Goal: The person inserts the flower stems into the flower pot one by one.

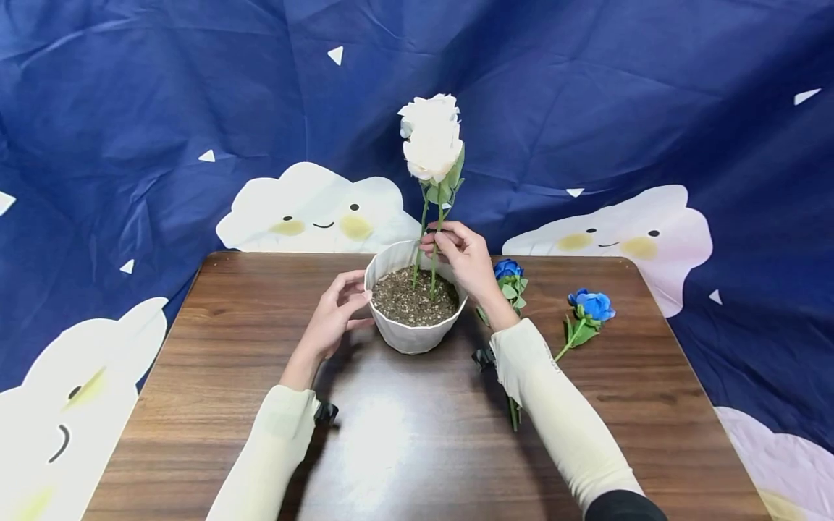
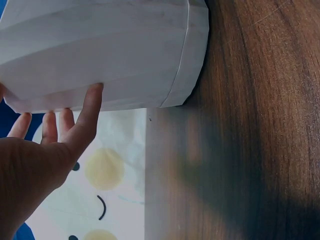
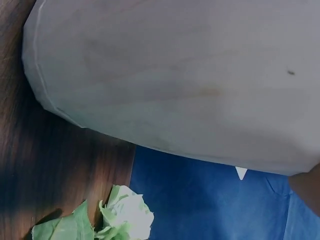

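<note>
We are resting the spread fingers of our left hand (image 1: 334, 311) against the side of the white pot (image 1: 417, 336), its thumb touching near the rim, while our right hand (image 1: 470, 264) is pinching the stem of the front white rose (image 1: 433, 150) between thumb and fingers. That rose is standing upright, its stem meeting the soil (image 1: 410, 307) inside the pot, and the rear white rose (image 1: 413, 112) is standing just beside it. We are, it seems, planting or straightening the front stem; how deep it is reaching, we cannot tell. The next move is probably calling for a firm push straight down or a clean release, with the pot held steady. On the table (image 1: 221, 325), to the right, two blue roses are lying, one near the pot (image 1: 508, 268) and one farther out (image 1: 591, 305), perhaps waiting their turn.
</note>
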`<control>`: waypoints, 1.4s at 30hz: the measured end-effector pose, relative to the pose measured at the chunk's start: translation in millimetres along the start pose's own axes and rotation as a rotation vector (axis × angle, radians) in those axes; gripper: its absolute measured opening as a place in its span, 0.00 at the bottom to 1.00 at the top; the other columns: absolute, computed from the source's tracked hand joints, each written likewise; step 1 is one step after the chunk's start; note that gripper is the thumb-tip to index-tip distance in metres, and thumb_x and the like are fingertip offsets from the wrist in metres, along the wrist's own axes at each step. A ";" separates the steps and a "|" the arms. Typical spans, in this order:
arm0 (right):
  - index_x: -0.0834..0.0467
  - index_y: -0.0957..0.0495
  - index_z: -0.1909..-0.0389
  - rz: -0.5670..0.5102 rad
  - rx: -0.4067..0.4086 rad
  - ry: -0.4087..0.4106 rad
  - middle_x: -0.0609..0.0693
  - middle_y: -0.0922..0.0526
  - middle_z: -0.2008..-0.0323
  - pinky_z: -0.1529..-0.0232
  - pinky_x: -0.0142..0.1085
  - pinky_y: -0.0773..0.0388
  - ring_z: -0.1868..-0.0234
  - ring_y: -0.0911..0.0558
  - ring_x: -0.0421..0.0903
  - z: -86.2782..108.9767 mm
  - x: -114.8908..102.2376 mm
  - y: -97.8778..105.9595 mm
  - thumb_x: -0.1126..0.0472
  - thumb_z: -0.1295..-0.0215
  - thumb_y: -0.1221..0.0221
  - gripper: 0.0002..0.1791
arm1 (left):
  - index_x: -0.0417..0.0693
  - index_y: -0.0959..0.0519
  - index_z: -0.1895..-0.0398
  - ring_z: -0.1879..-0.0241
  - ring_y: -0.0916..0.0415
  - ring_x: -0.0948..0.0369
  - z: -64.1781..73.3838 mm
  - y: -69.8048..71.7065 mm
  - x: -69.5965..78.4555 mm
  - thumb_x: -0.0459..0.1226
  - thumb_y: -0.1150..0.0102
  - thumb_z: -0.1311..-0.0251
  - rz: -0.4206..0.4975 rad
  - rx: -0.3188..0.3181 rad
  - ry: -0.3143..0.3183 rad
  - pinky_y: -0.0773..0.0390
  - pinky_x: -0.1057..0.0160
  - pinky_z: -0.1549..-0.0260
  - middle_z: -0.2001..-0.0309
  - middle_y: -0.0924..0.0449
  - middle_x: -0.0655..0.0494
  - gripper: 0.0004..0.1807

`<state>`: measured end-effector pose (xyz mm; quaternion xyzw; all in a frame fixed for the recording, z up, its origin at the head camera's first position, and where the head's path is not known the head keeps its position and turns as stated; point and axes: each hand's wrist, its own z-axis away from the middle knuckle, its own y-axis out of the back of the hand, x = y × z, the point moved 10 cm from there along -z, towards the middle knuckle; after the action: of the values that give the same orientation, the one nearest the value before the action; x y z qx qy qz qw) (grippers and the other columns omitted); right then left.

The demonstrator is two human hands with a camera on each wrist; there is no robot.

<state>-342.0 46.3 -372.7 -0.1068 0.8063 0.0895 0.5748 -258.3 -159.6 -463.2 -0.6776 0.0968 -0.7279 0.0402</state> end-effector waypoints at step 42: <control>0.63 0.24 0.42 -0.142 0.396 -0.159 0.55 0.13 0.57 0.56 0.36 0.12 0.59 0.13 0.45 70.0 40.9 130.9 0.63 0.26 0.42 0.16 | 0.41 0.35 0.30 0.49 0.27 0.53 -1.4 1.5 -0.6 0.31 0.44 0.30 0.013 0.004 0.003 0.15 0.40 0.51 0.46 0.33 0.45 0.27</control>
<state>-327.4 188.0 -431.2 -0.0409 0.7508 -0.1030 0.6511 -259.7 -160.8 -464.1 -0.6758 0.0997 -0.7288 0.0464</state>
